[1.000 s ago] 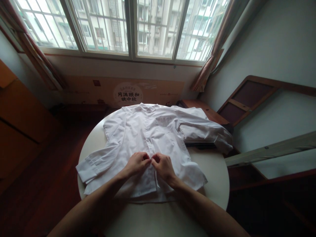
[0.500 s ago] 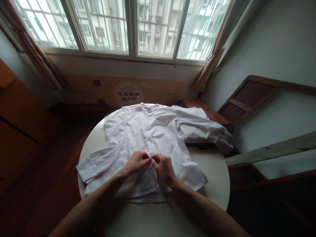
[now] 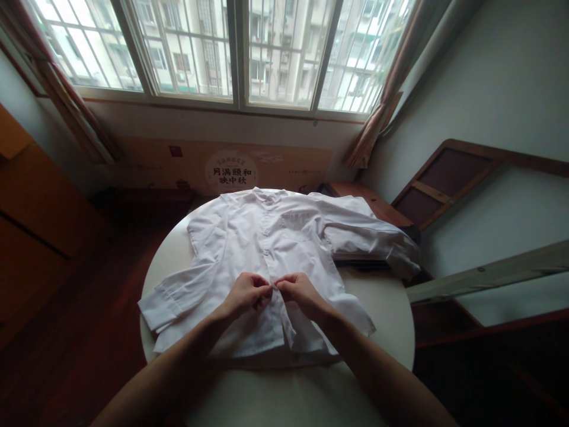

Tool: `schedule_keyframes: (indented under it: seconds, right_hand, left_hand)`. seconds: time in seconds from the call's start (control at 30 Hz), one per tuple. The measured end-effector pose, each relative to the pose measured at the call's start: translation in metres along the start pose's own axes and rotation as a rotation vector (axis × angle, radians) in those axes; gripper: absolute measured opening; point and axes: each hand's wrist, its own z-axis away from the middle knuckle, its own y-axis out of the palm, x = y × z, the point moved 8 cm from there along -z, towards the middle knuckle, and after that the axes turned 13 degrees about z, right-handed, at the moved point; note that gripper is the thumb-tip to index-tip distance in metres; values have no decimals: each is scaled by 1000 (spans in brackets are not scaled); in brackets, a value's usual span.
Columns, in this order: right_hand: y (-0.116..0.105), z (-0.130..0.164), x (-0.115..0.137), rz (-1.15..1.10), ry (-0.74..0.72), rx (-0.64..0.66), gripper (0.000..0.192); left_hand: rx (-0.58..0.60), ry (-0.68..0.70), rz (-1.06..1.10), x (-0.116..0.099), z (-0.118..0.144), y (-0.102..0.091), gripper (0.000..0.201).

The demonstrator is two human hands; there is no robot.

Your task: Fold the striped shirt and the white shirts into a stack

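Note:
A white long-sleeved shirt (image 3: 249, 231) lies front side up, its collar toward the window and its hem toward me. My left hand (image 3: 249, 292) pinches the front placket below the middle of the shirt. Fingertips nearly touching it, my right hand (image 3: 300, 293) pinches the other front edge at the same spot. Whether a button is between the fingers is too small to tell. Below my hands the two front edges hang apart down to the hem. Higher up, the placket runs closed to the collar.
The shirt rests on a round white table (image 3: 386, 314). Its sleeve at the right reaches over a dark flat object (image 3: 360, 264) toward a wooden cabinet (image 3: 373, 204). Beyond stand a printed cardboard panel (image 3: 293, 163) and a barred window. A wooden rail (image 3: 489, 270) runs at the right.
My right hand has turned and its fingers have straightened somewhat, lifting the front edge, so the gap below shows wider. My left hand stays nearly in place.

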Motion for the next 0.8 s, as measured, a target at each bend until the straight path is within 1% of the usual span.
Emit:
schedule_keyframes:
  seconds: [0.13, 0.27, 0.43, 0.6, 0.7, 0.8]
  right_hand:
    - [-6, -6, 6, 153, -42, -82, 14]
    - [-4, -6, 9, 255, -61, -100, 14]
    - [-6, 8, 25, 630, -193, -282, 14]
    - [2, 22, 34, 918, -335, -446, 12]
    - [12, 26, 33, 1104, -420, -500, 15]
    - [25, 28, 30, 1290, -515, -498, 20]
  left_hand:
    - [-16, -22, 69, 1, 2, -1, 24]
    - [-20, -42, 83, 5, 1, -2, 33]
    - [-4, -50, 172, 9, 0, 0, 33]
    - [-55, -115, 238, 17, -1, -2, 35]
    - [-47, -78, 245, 19, -4, -2, 36]
    - [-53, 5, 212, 20, -9, -3, 30]
